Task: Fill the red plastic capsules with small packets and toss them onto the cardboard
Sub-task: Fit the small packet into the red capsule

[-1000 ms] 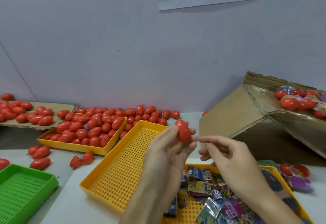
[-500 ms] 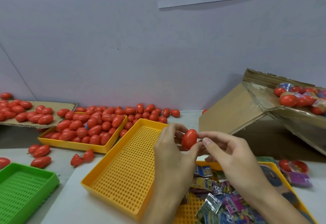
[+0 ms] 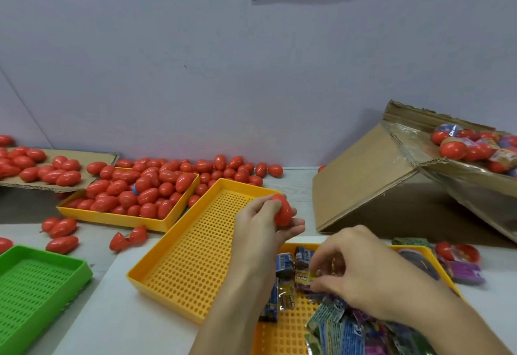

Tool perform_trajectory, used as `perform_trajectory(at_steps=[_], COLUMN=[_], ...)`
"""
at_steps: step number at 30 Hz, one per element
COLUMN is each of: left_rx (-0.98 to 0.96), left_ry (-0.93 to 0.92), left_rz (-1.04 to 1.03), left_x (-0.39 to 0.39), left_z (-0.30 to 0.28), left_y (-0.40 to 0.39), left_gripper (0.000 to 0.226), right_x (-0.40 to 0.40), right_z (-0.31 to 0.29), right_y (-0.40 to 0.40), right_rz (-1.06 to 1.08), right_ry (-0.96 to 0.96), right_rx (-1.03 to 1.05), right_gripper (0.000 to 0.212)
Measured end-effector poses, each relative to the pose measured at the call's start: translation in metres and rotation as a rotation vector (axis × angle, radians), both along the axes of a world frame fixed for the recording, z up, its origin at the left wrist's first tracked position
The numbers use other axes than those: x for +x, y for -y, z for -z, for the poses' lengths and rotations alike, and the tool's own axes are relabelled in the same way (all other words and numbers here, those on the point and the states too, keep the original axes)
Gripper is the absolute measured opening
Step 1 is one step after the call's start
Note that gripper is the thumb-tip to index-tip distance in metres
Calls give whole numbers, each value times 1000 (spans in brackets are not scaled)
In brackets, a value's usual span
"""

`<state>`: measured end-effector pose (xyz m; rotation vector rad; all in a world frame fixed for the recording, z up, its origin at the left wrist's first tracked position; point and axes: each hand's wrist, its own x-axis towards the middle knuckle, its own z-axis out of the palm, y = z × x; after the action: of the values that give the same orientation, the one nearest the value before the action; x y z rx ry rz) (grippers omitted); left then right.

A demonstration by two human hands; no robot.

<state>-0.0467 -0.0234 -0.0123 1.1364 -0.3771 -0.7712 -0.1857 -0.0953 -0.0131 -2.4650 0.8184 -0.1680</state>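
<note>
Left hand [image 3: 261, 221] raised over the empty yellow tray [image 3: 195, 245], grip curled round one red capsule [image 3: 283, 210], thumb and fingers on its sides. Right hand [image 3: 361, 273] low over the near yellow tray [image 3: 282, 326] of small packets [image 3: 335, 324], fingertips pinching a packet [image 3: 303, 276] with a yellow label at the pile's far edge. Far left: flat cardboard [image 3: 92, 156] on the worktop [image 3: 98, 298], closed capsules lying on it. Beside it a third yellow tray [image 3: 117, 216] heaped with capsules [image 3: 145, 184]; more loose along the wall and on the worktop. Green tray [image 3: 36, 293] near left. Tilted cardboard box [image 3: 363, 184] far right, holding more capsules. One open capsule [image 3: 458, 252] lies right of the packet tray.
</note>
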Motion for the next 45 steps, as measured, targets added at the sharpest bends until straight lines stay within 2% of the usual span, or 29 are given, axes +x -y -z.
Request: perform_trajectory(at_steps=[3, 7, 13, 17, 20, 22, 25, 28, 30, 34, 36, 38, 40, 42, 45], left_rx=[4, 5, -3, 9, 52, 127, 249, 281, 259, 134, 94, 82, 79, 76, 81], left_ry=[2, 9, 20, 19, -41, -12, 109, 69, 0, -77, -72, -46, -27, 1, 51], left_rz=[-3, 4, 22, 24, 56, 138, 309, 426, 466, 433, 394, 359, 330, 309, 299], left_x=[0, 1, 2, 2, 2, 3, 3, 2, 2, 2, 3, 3, 3, 3, 2], left_z=[0, 0, 2, 2, 2, 2, 3, 2, 1, 2, 3, 4, 6, 7, 9], left_y=[0, 0, 1, 0, -1, -2, -5, -9, -10, -9, -8, -7, -7, -6, -6], left_gripper=[17, 17, 17, 18, 14, 12, 34, 42, 40, 22, 19, 5, 5, 6, 8], right_x=[6, 5, 0, -6, -7, -5, -1, 2, 5, 6, 5, 5, 5, 4, 5], right_z=[-1, -1, 1, 0, 3, 6, 8, 7, 7, 6, 7, 8, 7, 5, 3], right_y=[-4, -4, 2, 7, 13, 14, 13, 11, 9, 5, 6, 8, 8, 7, 3], right_rz=[-36, -43, -55, -5, 126, 199, 225, 234, 229, 189, 195, 233, 257, 234, 214], right_ry=[-158, -117, -19, 175, 449, 597, 757, 847, 879, 868, 869, 891, 906, 895, 869], right_rx=[-75, -116, -15, -1, -16, 38, 147, 186, 219, 262, 270, 327, 445, 535, 481], right_gripper=[33, 23, 9, 23, 15, 12, 10, 16, 18, 13, 17, 19, 20, 30, 25])
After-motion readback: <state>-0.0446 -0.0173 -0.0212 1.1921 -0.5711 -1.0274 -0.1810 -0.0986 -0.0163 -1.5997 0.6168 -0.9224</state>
